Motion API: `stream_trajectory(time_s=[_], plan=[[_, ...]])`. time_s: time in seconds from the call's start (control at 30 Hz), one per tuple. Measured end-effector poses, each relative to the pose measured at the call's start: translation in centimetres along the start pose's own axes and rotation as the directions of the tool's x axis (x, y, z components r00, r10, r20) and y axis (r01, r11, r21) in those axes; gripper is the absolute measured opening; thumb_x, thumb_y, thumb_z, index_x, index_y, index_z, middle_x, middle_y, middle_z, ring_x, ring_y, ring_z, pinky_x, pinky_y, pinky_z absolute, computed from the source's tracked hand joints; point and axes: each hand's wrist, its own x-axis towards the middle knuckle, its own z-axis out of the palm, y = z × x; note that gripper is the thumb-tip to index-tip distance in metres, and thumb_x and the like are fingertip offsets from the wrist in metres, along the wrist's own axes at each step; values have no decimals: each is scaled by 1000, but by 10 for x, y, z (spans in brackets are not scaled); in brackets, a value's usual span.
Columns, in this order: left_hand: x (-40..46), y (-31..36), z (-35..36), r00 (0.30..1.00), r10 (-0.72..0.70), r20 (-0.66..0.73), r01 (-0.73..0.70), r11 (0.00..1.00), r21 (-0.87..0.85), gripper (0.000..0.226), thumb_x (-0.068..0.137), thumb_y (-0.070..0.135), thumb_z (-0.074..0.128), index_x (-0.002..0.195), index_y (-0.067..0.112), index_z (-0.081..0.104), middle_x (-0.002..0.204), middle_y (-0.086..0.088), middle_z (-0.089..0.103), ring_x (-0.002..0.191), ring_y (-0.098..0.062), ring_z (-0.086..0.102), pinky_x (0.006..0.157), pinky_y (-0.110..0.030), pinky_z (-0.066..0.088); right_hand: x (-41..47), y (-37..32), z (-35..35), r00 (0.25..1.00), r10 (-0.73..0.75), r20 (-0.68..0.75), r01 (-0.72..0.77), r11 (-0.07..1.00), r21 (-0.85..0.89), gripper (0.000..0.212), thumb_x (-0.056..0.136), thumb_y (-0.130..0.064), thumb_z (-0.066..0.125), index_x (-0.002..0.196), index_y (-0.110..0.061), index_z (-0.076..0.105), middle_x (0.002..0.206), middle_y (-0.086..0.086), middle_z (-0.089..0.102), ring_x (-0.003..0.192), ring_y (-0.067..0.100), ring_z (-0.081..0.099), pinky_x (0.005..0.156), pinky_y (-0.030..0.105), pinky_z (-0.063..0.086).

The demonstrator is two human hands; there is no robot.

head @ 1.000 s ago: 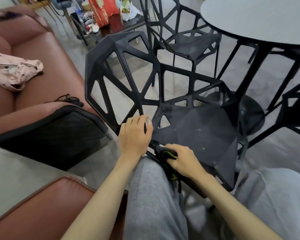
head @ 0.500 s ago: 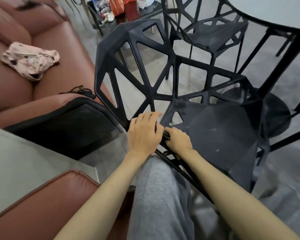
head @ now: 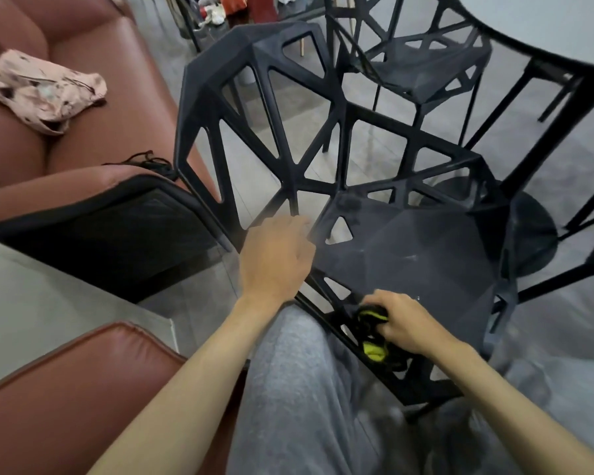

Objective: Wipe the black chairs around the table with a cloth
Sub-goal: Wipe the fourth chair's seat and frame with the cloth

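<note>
A black chair (head: 408, 255) with an open lattice frame stands right in front of me, its back towards the sofa. My left hand (head: 275, 258) grips the seat's left edge, fingers curled over the rim. My right hand (head: 403, 322) holds a black and yellow-green cloth (head: 372, 349) against the seat's near front edge; part of the cloth hangs below the rim. A second black chair (head: 422, 63) stands behind, next to the round table (head: 546, 25).
A brown leather sofa (head: 83, 97) runs along the left with a pink garment (head: 45, 90) on it. A dark cushion (head: 100, 228) leans at the sofa arm. The table's black base (head: 532, 234) sits beyond the chair. My grey-trousered legs fill the foreground.
My right hand has slid with the cloth from beside my left hand along the seat's front edge towards me and to the right. My left hand has kept its hold.
</note>
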Motion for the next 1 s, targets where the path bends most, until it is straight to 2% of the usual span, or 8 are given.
stream_trajectory(time_s=[0.07, 0.23, 0.37, 0.5, 0.67, 0.77, 0.87, 1.0], plan=[[1, 0, 1, 1000, 3, 1, -3, 1000, 16, 34, 95, 30, 49, 123, 26, 69, 115, 11, 70, 107, -13, 61, 90, -34, 45, 4, -3, 6, 999, -4, -42, 3, 1000, -24, 43, 75, -10, 55, 107, -40, 61, 102, -12, 61, 101, 26, 63, 81, 41, 52], [0, 0, 0, 999, 19, 48, -21, 999, 38, 35, 97, 32, 47, 124, 26, 68, 116, 11, 69, 106, -12, 60, 88, -32, 45, 67, -42, 27, 974, -6, -225, -18, 994, -104, 29, 86, -11, 56, 111, -25, 54, 102, 0, 54, 96, 37, 62, 68, 40, 45], [4, 2, -3, 998, 8, 62, -11, 999, 43, 36, 97, 35, 45, 121, 26, 70, 113, 10, 71, 102, -14, 63, 85, -35, 48, 117, -70, 25, 952, -24, -306, -2, 996, -85, 40, 90, -9, 52, 127, -24, 58, 111, 6, 57, 100, 37, 61, 70, 38, 41], [8, 0, -4, 1000, -4, 30, 3, 999, 47, 37, 97, 39, 41, 116, 26, 70, 109, 11, 72, 99, -14, 63, 83, -33, 45, 123, -67, 21, 951, -41, -307, 5, 993, -117, 42, 91, -8, 52, 127, -28, 61, 111, 5, 57, 103, 34, 60, 71, 39, 42], [5, -1, -4, 1000, 13, -6, -13, 1000, 20, 29, 99, 37, 49, 114, 25, 70, 107, 11, 72, 99, -15, 63, 83, -34, 44, 73, -24, 7, 973, 49, -227, -85, 985, -152, 35, 88, -5, 56, 111, -29, 66, 111, 3, 62, 104, 35, 63, 74, 39, 47], [4, -2, -1, 999, 44, -7, -44, 999, 17, 30, 101, 36, 48, 115, 23, 70, 109, 8, 72, 100, -17, 63, 84, -36, 47, 29, 8, 0, 975, 102, -196, -131, 981, -143, 42, 86, -6, 56, 118, -31, 66, 117, 3, 63, 110, 35, 62, 83, 41, 51], [-3, 6, 3, 997, 60, -47, -60, 998, 6, 30, 103, 31, 44, 111, 20, 71, 105, 5, 72, 97, -19, 64, 82, -39, 49, 8, 16, 4, 974, 74, -216, -96, 991, -92, 47, 86, -7, 56, 122, -36, 65, 117, -1, 63, 111, 32, 61, 85, 40, 49], [-14, 36, 6, 989, -135, -59, 125, 981, -149, 31, 107, 35, 41, 100, 24, 69, 93, 9, 68, 90, -17, 60, 82, -39, 46, 12, -13, 13, 979, -16, -204, 17, 1000, 4, 42, 85, -12, 56, 119, -35, 66, 117, -4, 66, 110, 30, 62, 88, 42, 51]])
